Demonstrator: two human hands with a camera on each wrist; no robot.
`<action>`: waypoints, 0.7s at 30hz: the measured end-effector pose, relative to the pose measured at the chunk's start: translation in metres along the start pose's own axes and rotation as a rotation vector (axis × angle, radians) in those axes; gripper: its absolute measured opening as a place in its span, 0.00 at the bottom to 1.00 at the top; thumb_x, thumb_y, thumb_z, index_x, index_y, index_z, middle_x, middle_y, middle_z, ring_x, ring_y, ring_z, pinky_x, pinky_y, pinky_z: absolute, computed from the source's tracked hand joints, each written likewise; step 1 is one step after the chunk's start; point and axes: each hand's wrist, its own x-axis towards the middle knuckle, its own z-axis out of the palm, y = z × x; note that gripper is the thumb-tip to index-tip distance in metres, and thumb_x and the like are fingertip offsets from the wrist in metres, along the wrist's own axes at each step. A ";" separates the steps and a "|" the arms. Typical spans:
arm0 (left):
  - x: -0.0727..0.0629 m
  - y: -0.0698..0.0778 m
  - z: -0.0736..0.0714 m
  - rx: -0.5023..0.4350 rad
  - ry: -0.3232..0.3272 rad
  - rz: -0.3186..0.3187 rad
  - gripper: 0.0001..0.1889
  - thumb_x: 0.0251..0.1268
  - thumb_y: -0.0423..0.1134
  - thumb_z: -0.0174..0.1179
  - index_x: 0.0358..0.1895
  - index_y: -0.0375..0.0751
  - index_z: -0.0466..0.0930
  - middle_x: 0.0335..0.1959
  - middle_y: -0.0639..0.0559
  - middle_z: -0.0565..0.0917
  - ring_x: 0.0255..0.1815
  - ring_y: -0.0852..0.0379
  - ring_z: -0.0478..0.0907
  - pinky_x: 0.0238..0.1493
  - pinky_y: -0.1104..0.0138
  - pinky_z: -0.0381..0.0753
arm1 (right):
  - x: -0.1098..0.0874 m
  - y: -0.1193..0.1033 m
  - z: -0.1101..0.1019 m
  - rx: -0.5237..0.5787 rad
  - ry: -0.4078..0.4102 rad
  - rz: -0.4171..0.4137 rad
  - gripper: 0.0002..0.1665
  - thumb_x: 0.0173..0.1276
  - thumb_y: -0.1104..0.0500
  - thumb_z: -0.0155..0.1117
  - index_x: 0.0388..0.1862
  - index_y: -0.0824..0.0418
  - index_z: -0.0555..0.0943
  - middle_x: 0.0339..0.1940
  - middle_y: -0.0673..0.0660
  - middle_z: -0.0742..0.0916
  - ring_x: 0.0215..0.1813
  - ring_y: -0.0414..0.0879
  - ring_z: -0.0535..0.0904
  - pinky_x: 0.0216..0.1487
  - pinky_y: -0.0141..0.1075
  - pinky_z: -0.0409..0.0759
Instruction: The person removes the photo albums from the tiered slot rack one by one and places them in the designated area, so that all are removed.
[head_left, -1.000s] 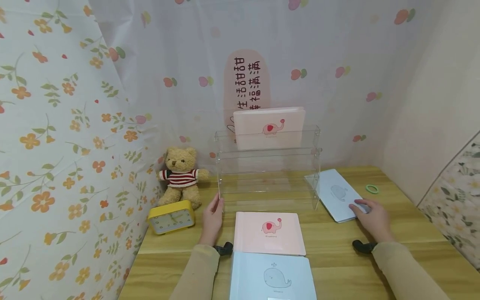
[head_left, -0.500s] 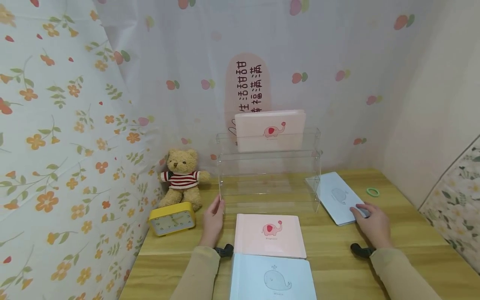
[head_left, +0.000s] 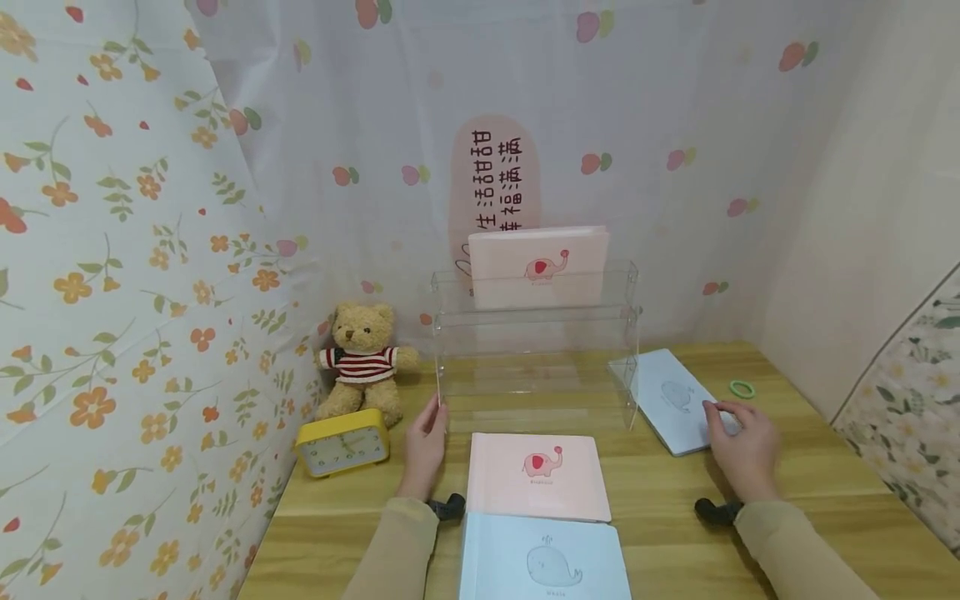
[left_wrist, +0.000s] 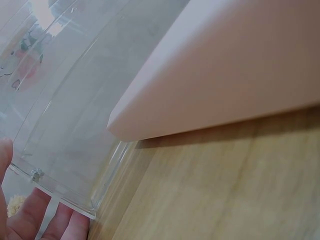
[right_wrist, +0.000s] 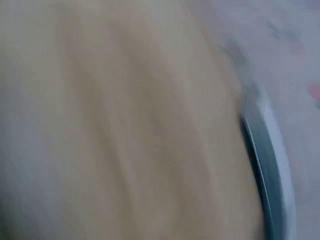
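My left hand point(head_left: 425, 446) grips the left side panel of a clear acrylic display rack point(head_left: 525, 317). In the left wrist view its fingers point(left_wrist: 37, 212) lie behind the clear panel, with the thumb on the near side. A pink elephant album point(head_left: 538, 279) stands on the top tier. My right hand point(head_left: 744, 446) is over the near right corner of a blue whale album point(head_left: 663, 392), lying right of the rack. Its thumb and index fingertips come together over the cover; I cannot tell whether they pinch it. The right wrist view is blurred, mostly skin beside the blue album's edge point(right_wrist: 267, 165).
In front of the rack lie a pink elephant album point(head_left: 510, 492) and, nearer, a blue whale album point(head_left: 498, 567). A teddy bear point(head_left: 363, 367) and a yellow clock point(head_left: 343, 442) stand at left. A green ring point(head_left: 742, 389) lies at the right, and curtains hang behind the wooden table point(head_left: 817, 467).
My right thumb and index fingertips have drawn together and shifted slightly over the blue album's cover. The left hand keeps its grip on the rack. The head view has tilted slightly.
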 end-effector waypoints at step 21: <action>0.001 -0.004 -0.001 -0.024 -0.012 0.019 0.24 0.87 0.46 0.61 0.79 0.52 0.78 0.76 0.46 0.83 0.75 0.43 0.81 0.72 0.49 0.83 | 0.111 -0.223 0.025 0.356 -0.304 -0.109 0.40 0.80 0.44 0.71 0.78 0.66 0.71 0.76 0.67 0.80 0.80 0.62 0.76 0.86 0.57 0.70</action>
